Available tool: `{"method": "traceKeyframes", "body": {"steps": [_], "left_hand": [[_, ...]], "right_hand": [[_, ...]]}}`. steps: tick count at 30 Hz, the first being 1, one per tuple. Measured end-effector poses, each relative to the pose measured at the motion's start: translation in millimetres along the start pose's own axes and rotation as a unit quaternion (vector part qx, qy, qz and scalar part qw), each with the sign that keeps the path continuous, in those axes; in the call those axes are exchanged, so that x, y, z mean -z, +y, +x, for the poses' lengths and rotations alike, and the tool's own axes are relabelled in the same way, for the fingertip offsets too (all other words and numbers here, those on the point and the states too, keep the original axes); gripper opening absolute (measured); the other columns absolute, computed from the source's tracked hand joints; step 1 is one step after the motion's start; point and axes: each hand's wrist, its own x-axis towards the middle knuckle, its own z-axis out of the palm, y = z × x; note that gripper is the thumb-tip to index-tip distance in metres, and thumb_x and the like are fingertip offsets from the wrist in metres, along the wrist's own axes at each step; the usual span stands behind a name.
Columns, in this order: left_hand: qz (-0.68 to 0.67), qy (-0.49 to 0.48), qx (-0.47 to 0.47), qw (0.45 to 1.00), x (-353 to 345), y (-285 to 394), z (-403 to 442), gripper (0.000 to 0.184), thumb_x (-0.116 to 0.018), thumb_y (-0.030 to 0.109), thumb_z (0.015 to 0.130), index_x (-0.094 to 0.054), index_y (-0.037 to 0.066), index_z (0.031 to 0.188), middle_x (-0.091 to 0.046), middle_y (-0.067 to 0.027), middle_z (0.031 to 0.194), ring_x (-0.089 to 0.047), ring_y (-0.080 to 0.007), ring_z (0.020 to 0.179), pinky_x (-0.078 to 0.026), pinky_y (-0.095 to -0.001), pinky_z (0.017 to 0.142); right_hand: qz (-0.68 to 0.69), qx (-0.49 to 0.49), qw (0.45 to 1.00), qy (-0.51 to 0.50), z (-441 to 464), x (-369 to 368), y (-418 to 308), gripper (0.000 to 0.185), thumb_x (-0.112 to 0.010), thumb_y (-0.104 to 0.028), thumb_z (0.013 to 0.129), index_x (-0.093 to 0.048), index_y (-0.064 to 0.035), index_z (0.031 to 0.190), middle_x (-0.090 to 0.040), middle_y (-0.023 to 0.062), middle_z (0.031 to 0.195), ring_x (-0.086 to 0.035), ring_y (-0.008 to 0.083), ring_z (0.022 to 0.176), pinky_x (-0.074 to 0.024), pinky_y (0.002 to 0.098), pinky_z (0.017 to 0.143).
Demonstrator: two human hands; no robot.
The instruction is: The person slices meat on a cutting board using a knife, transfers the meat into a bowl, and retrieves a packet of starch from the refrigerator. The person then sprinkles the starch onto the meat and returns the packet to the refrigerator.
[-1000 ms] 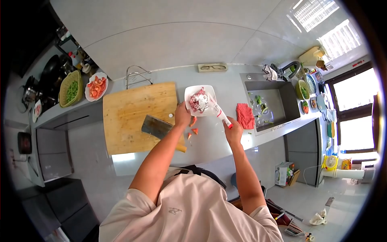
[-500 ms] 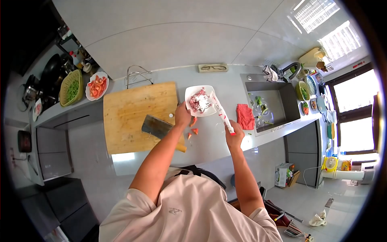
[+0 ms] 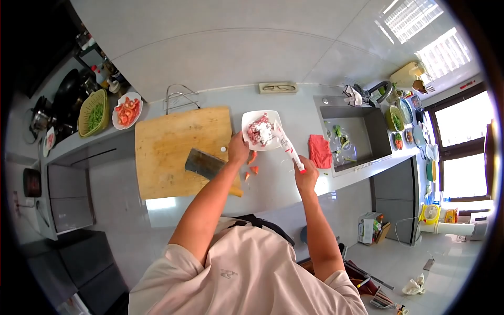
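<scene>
My left hand (image 3: 239, 150) grips the near left side of a white square bowl (image 3: 248, 118). Raw pink meat (image 3: 256, 129) lies in the bowl with white powder (image 3: 265, 134) on top. In my right hand (image 3: 306, 177) is a long, narrow white packet with red markings (image 3: 288, 147); its far end reaches over the bowl's right edge. Beside my left forearm a cleaver (image 3: 205, 164) rests on the wooden cutting board (image 3: 168, 136), its handle partly behind the arm. Small red tomato pieces (image 3: 254, 170) lie on the counter below the bowl.
A red cloth (image 3: 319, 151) lies left of the sink (image 3: 362, 157), which holds green scraps. On the left are a plate of cut tomato (image 3: 127, 111) and a green basket (image 3: 86, 127) of green vegetables. A metal rack (image 3: 181, 97) stands behind the board.
The packet's far end has shifted slightly down and left at the bowl's edge. More white powder shows on the meat. Both hands keep their holds.
</scene>
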Motion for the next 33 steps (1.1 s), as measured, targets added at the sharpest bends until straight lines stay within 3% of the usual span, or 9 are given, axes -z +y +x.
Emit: {"method": "traceKeyframes", "body": {"steps": [4, 7, 11, 15, 19, 23, 26, 33], "left_hand": [[-0.017, -0.001, 0.01, 1.0, 5, 13, -3, 0.033, -0.066, -0.004, 0.088, -0.065, -0.001, 0.121, -0.071, -0.0239, 0.114, -0.065, -0.0447, 0.111, -0.053, -0.0507, 0.095], [0.046, 0.018, -0.019, 0.999, 0, 3, 2, 0.044, -0.073, 0.002, 0.088, -0.064, 0.001, 0.131, -0.073, -0.0171, 0.1, -0.071, -0.0349, 0.094, -0.056, -0.045, 0.084], [0.024, 0.004, -0.032, 0.999, -4, -6, 4, 0.048, -0.073, 0.002, 0.089, -0.063, 0.003, 0.135, -0.073, -0.0179, 0.102, -0.071, -0.0352, 0.095, -0.056, -0.0447, 0.085], [0.016, 0.015, -0.019, 1.0, -4, -3, 3, 0.047, -0.072, 0.002, 0.089, -0.063, 0.003, 0.135, -0.073, -0.0181, 0.102, -0.071, -0.0351, 0.096, -0.056, -0.0447, 0.085], [0.038, 0.017, -0.011, 0.999, -11, -15, 4, 0.046, -0.072, 0.001, 0.089, -0.064, 0.003, 0.134, -0.073, -0.018, 0.102, -0.071, -0.0352, 0.097, -0.056, -0.0449, 0.085], [0.018, 0.012, -0.029, 0.999, -8, -11, 6, 0.042, -0.072, 0.001, 0.088, -0.066, 0.004, 0.13, -0.073, -0.0175, 0.101, -0.071, -0.0354, 0.095, -0.056, -0.0451, 0.084], [-0.007, -0.021, 0.028, 0.999, 5, 6, 3, 0.033, -0.068, -0.003, 0.087, -0.066, 0.0, 0.119, -0.071, -0.0235, 0.114, -0.065, -0.0449, 0.111, -0.053, -0.0512, 0.096], [-0.029, -0.014, 0.002, 0.999, 3, 6, 3, 0.033, -0.069, -0.003, 0.086, -0.066, 0.0, 0.12, -0.072, -0.0235, 0.112, -0.066, -0.0447, 0.111, -0.053, -0.0506, 0.093]], "right_hand": [[0.014, 0.047, 0.998, 0.037, 1, -3, 5, 0.022, -0.082, -0.001, 0.083, -0.076, -0.0037, 0.104, -0.075, 0.0134, 0.094, -0.071, 0.031, 0.084, -0.0559, 0.0382, 0.077], [-0.042, 0.004, 0.999, -0.024, -1, -6, 9, 0.023, -0.082, 0.001, 0.082, -0.075, -0.0035, 0.104, -0.075, 0.0119, 0.094, -0.071, 0.0301, 0.084, -0.0561, 0.038, 0.077], [0.01, 0.031, 0.999, 0.029, -1, 1, -1, 0.021, -0.081, -0.004, 0.085, -0.076, -0.005, 0.106, -0.076, 0.0125, 0.097, -0.072, 0.0316, 0.088, -0.0561, 0.0392, 0.078], [-0.018, -0.04, 0.998, -0.034, -6, -11, 17, 0.024, -0.081, 0.001, 0.082, -0.076, -0.0044, 0.105, -0.076, 0.0116, 0.098, -0.072, 0.0312, 0.088, -0.0561, 0.0386, 0.081], [0.01, 0.033, 0.999, 0.025, -2, -2, 1, 0.022, -0.079, 0.0, 0.084, -0.075, -0.0056, 0.105, -0.076, 0.0114, 0.099, -0.072, 0.0312, 0.091, -0.0563, 0.0399, 0.081], [-0.024, 0.035, 0.999, -0.004, -3, -7, 10, 0.023, -0.079, 0.002, 0.083, -0.075, -0.0052, 0.105, -0.075, 0.0111, 0.097, -0.071, 0.0315, 0.09, -0.0561, 0.0398, 0.08], [-0.019, 0.014, 1.0, -0.007, -3, -10, 9, 0.023, -0.079, 0.0, 0.083, -0.075, -0.0054, 0.106, -0.075, 0.0115, 0.097, -0.071, 0.0323, 0.09, -0.0558, 0.0404, 0.08], [-0.039, -0.018, 0.999, -0.015, -11, -11, 8, 0.022, -0.082, -0.007, 0.086, -0.075, -0.005, 0.107, -0.075, 0.0137, 0.097, -0.072, 0.0328, 0.09, -0.056, 0.0402, 0.08]]}}
